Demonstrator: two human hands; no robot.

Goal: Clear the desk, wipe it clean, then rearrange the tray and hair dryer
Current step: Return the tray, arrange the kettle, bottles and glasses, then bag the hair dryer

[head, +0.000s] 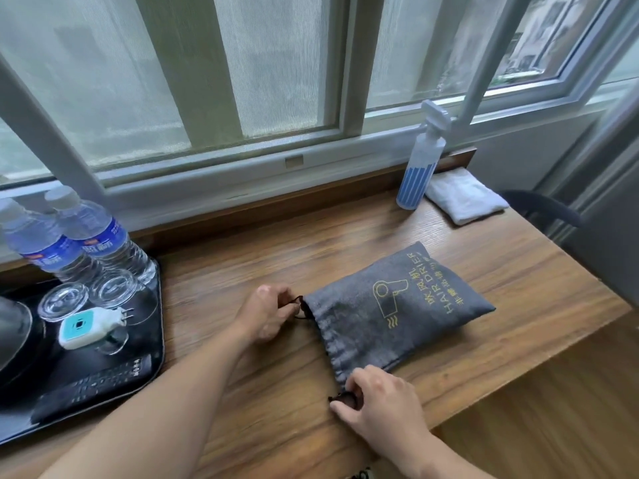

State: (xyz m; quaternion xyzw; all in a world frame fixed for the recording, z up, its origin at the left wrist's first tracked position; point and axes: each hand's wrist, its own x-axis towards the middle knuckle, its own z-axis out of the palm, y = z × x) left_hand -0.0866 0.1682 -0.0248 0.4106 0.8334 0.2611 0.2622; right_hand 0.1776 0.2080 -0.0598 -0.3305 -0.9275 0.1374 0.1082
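Right grip (380,401), left grip (266,318) pinching drawstrings (294,301), dryer bag mouth (323,335) between

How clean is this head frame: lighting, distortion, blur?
Head view: soft, even window daylight, only faint shadows beneath the left hand and right hand pinching the drawstring; wide-angle distortion bows the window frame and leans the water bottles; hair dryer bag print is legible; no blown-out glare on the desk.

The hair dryer bag (397,309) hides its contents. A dark vessel (14,326) and the black tray (157,340) run off the left edge. Labels on the remote (93,385) are unreadable.
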